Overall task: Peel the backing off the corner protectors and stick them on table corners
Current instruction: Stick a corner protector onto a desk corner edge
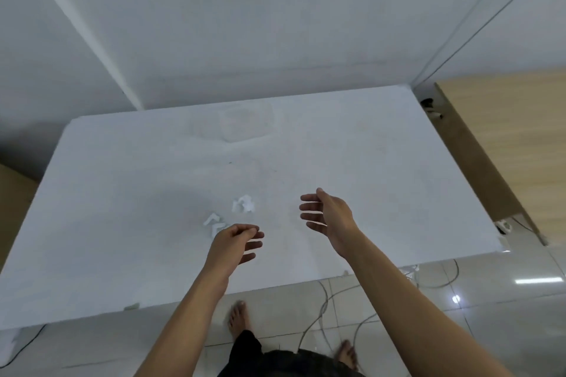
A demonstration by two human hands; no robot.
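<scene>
White table (122,193) fills mid-frame, seen from above; its far-left corner is soft w/ glare and its near-left end runs out of frame. Both hands hover over the near half, arms bare. Left hand (234,243) has fingers curled inward, thumb and forefinger close together; can't tell if anything small is pinched there, nothing visible in it. Right hand (329,217) is spread loose, fingers apart, holding nothing. Corner protectors (243,203): a small white cluster on the tabletop between and just beyond the hands, white-on-white so shapes are hard to read. More white pieces (214,222) lie just left of the left hand, partly hidden by its knuckles; can't tell protectors from peeled backing. A clear box (246,124) near the far edge is barely visible. Bare feet (240,318) and cables (324,309) on the tiled floor below the table edge.
</scene>
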